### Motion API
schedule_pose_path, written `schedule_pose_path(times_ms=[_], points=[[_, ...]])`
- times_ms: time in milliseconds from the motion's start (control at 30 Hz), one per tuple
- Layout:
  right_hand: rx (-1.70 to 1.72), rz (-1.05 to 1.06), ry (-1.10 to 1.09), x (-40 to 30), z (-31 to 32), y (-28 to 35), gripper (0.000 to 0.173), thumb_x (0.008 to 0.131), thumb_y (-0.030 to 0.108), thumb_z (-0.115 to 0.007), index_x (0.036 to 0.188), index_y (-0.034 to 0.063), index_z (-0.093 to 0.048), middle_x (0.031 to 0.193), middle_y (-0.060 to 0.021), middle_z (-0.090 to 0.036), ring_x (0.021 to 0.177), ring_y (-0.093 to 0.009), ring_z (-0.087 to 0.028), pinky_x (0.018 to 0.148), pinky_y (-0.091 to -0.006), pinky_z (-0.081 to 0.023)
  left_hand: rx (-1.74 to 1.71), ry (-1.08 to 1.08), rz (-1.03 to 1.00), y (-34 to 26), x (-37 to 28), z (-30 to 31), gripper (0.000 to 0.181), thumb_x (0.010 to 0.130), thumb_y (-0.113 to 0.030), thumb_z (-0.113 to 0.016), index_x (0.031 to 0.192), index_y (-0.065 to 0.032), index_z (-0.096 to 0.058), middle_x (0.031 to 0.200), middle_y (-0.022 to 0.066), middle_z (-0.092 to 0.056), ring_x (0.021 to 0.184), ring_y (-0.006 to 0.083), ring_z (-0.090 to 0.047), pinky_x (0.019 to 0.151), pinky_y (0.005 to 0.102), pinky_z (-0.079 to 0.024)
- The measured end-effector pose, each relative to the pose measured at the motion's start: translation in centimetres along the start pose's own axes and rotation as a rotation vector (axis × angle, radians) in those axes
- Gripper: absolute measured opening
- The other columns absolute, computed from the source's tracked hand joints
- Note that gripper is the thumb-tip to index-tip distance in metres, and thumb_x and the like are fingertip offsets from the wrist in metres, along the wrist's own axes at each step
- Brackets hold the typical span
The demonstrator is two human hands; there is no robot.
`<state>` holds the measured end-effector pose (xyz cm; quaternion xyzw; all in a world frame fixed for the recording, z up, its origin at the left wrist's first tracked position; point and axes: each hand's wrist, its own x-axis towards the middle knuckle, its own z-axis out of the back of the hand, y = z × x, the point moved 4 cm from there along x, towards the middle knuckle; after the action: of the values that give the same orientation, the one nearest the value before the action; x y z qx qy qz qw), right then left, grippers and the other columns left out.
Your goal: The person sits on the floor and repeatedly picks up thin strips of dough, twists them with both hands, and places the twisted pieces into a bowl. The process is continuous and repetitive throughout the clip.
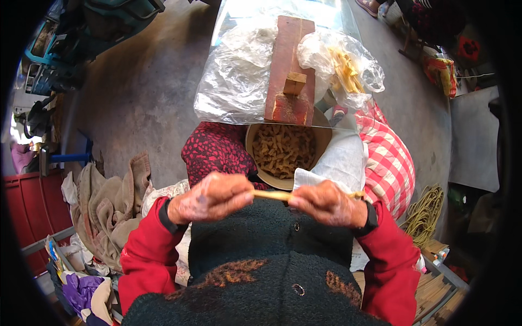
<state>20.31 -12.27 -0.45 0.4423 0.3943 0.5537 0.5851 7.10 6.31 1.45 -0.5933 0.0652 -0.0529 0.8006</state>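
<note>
My left hand (212,197) and my right hand (328,203) grip one thin, pale yellow strip (271,195) stretched level between them in front of my dark vest. A short end of it sticks out beyond the right hand. Just past the hands a round tub (326,140) stands between my knees, holding many short, tan, rolled pieces (281,150). The far part of the tub lies under the table edge. A white cloth (342,150) covers my right thigh, its corner close to the right hand.
On the glass-topped table lie a reddish wooden plank (289,53) with a wood block (294,83), clear plastic sheeting (236,77), and a plastic bag (373,79) of yellow strips (346,71). A brown blanket (110,203) is at left, coiled cord (424,212) at right.
</note>
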Motion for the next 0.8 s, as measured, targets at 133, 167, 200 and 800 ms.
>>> schedule_pose_path(times_ms=[133, 167, 200, 800], points=[[-0.089, 0.043, -0.163, 2.8, 2.9, -2.1, 0.018, 0.099, 0.017, -0.057, 0.09, 0.0018, -0.059, 0.059, -0.0158, -0.05, 0.052, -0.032, -0.056, 0.048, -0.0415, -0.041, 0.151, -0.142, 0.02, 1.6, 3.4, 2.5, 0.014, 0.096, -0.011, -0.06, 0.098, 0.0031, -0.06, 0.072, 0.0127, -0.055, 0.063, 0.0247, -0.058, 0.057, 0.0367, -0.045], [-0.108, 0.024, -0.183, 3.4, 3.8, -2.9, 0.021, 0.099, 0.018, -0.057, 0.087, 0.0011, -0.06, 0.06, -0.0161, -0.051, 0.052, -0.032, -0.056, 0.048, -0.0405, -0.041, 0.176, -0.147, 0.047, 2.1, 4.3, 3.1, 0.015, 0.096, -0.012, -0.06, 0.099, 0.0031, -0.06, 0.072, 0.0126, -0.056, 0.064, 0.0224, -0.058, 0.058, 0.0355, -0.045], [-0.075, -0.007, -0.206, 3.9, 4.5, -3.8, 0.024, 0.099, 0.018, -0.057, 0.085, 0.0, -0.06, 0.06, -0.0163, -0.052, 0.051, -0.029, -0.055, 0.048, -0.0387, -0.042, 0.142, -0.164, 0.053, 2.7, 5.4, 3.6, 0.018, 0.098, -0.015, -0.059, 0.098, 0.0027, -0.061, 0.072, 0.0123, -0.056, 0.063, 0.019, -0.056, 0.058, 0.0332, -0.044], [-0.018, -0.105, -0.354, 6.2, 9.6, -11.9, 0.025, 0.1, 0.015, -0.058, 0.09, -0.0072, -0.064, 0.069, -0.0033, -0.052, 0.065, -0.008, -0.044, 0.057, -0.0279, -0.038, 0.058, -0.292, 0.123, 11.4, 14.7, 5.0, 0.019, 0.097, -0.016, -0.06, 0.097, 0.0017, -0.065, 0.072, -0.0004, -0.056, 0.067, 0.0072, -0.049, 0.058, 0.0255, -0.041]])
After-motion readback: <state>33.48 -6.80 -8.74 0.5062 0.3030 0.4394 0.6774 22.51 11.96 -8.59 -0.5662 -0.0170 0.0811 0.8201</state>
